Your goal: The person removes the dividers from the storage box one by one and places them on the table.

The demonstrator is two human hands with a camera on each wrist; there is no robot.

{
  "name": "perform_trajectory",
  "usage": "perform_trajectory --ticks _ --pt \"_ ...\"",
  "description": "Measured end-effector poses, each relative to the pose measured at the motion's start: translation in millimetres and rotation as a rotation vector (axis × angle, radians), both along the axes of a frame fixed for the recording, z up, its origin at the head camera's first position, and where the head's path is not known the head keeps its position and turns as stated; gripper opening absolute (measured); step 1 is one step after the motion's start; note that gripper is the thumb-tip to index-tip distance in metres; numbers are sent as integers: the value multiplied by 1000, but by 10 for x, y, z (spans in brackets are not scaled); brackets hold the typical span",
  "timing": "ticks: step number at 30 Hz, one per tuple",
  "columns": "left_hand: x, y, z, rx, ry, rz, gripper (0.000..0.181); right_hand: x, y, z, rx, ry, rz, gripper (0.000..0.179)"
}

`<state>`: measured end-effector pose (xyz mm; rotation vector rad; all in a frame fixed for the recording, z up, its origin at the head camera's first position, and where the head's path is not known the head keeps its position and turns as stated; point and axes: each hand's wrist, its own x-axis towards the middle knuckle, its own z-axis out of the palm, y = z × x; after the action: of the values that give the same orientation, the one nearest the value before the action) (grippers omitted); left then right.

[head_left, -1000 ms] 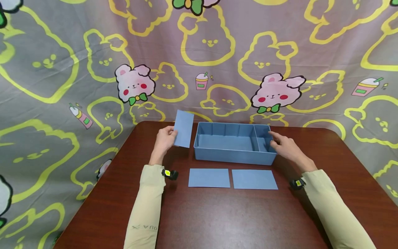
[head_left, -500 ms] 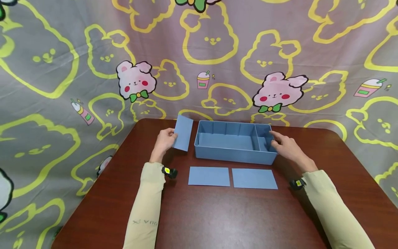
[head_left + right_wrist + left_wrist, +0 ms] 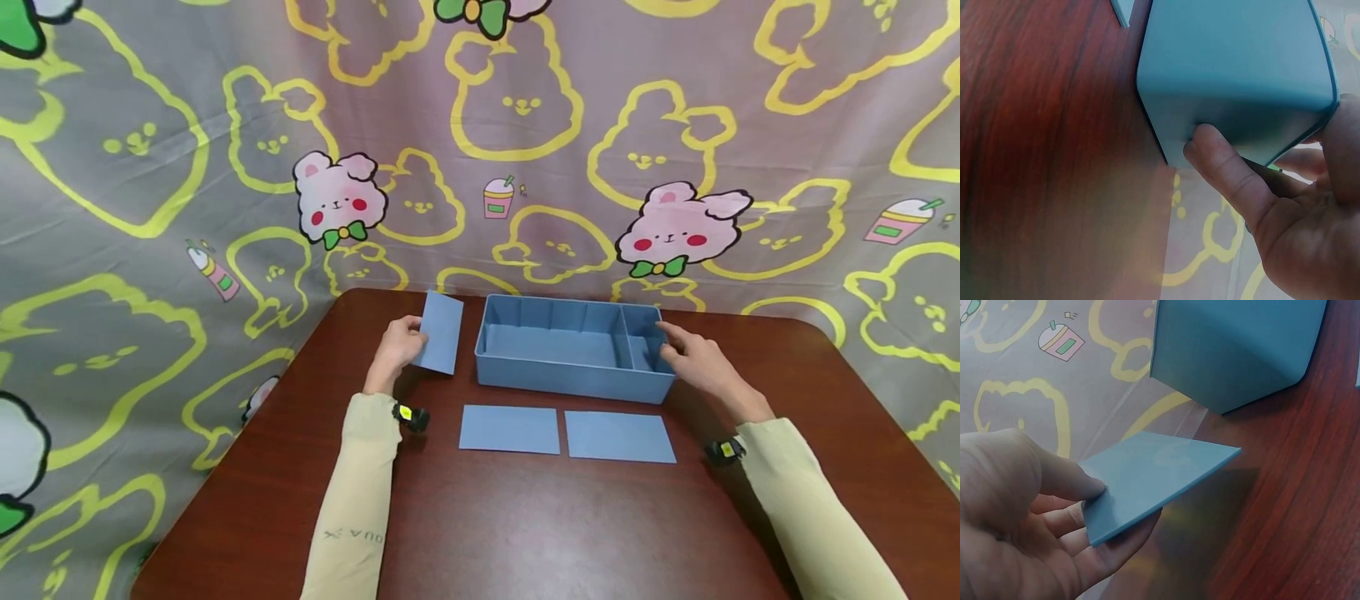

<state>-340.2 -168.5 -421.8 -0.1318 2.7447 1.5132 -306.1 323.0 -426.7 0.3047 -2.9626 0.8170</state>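
Observation:
My left hand (image 3: pixel 400 343) pinches a thin blue divider panel (image 3: pixel 441 333) left of the box. In the left wrist view the thumb lies on the panel's (image 3: pixel 1154 475) upper face, with fingers beneath; it is tilted and apart from the box. A long blue divider box (image 3: pixel 573 377) stands on the table, a single crosswise wall (image 3: pixel 625 337) marking off its narrow right compartment. My right hand (image 3: pixel 697 358) grips the box's right end, index finger over the rim. In the right wrist view a finger (image 3: pixel 1213 150) presses the outside of the end wall (image 3: pixel 1241 128).
Two more flat blue panels, a left one (image 3: pixel 510 429) and a right one (image 3: pixel 619 436), lie side by side in front of the box. The dark wooden table (image 3: pixel 547 525) ends at a patterned curtain (image 3: pixel 555 150) behind the box.
The panel in my left hand has come down and its tilt has changed a little. My right hand stays at the box's right end, and the head view has shifted slightly.

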Motion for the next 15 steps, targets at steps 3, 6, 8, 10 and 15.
perform_trajectory --ticks 3,6,8,10,15 --pt "-3 11 8 2 -25 -6 45 -4 19 -5 -2 -2 3 56" --pt "2 15 17 -4 -62 1 46 -13 21 -4 -7 -10 9 56" --pt "4 17 22 -9 -83 5 47 -17 18 0 -10 -14 9 56" --pt "5 17 18 -15 -94 6 47 -18 18 1 -9 -15 7 56" --pt "1 7 -11 -20 -103 6 46 -7 15 -6 -12 -13 10 57"
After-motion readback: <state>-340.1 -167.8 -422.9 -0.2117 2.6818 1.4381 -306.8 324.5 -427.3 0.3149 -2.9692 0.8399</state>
